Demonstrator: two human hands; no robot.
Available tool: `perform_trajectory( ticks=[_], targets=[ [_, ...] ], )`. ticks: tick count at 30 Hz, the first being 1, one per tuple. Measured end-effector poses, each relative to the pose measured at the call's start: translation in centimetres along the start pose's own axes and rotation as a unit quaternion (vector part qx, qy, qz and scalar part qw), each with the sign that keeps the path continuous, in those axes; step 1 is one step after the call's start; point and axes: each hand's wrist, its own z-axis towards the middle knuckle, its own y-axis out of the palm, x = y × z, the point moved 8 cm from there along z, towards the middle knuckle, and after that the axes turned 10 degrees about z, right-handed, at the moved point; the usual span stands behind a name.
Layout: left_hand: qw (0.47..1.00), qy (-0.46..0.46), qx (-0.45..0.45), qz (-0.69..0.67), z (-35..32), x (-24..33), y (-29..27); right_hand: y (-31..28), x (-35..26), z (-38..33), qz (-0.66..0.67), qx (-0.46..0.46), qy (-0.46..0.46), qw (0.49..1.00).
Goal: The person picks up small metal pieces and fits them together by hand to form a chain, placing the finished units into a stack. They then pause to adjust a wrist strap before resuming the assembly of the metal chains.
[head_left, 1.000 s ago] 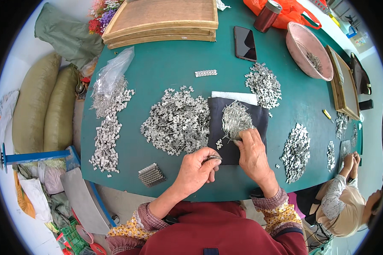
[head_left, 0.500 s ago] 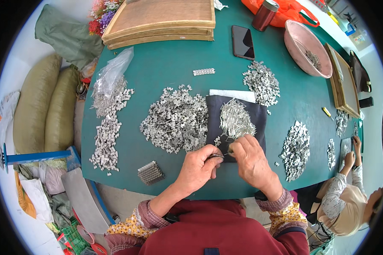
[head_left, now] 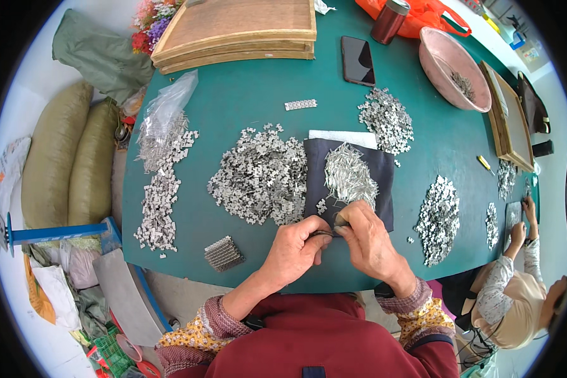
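At a green worktable [head_left: 246,94], a worker's left hand [head_left: 294,249] and right hand [head_left: 368,242] meet at the near edge of a dark cloth [head_left: 381,170], fingers curled tight around a small dark tool [head_left: 324,233] pinched between them. A fan of thin metal pins [head_left: 348,175] lies on the cloth just beyond; a heap of small metal clips [head_left: 261,176] sits beside it, to the left.

I can't make out the small part pinched between my left hand [head_left: 294,247] and right hand [head_left: 368,242]; my fingers cover it.
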Motion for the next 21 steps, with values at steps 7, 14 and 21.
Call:
perform_trajectory(
  ticks=[7,14,21],
  targets=[
    [1.000,-0.001,-0.005,0.003,0.04,-0.30,0.21,0.31,0.28,-0.01,-0.001,0.000,0.001,1.000],
    [1.000,-0.003,-0.004,-0.004,0.05,-0.54,0.12,0.49,0.30,0.07,0.001,-0.010,0.007,1.000],
    [0.999,-0.030,-0.019,-0.012,-0.17,-0.87,0.38,0.85,0.10,-0.42,-0.037,-0.001,-0.025,0.999]
  ],
)
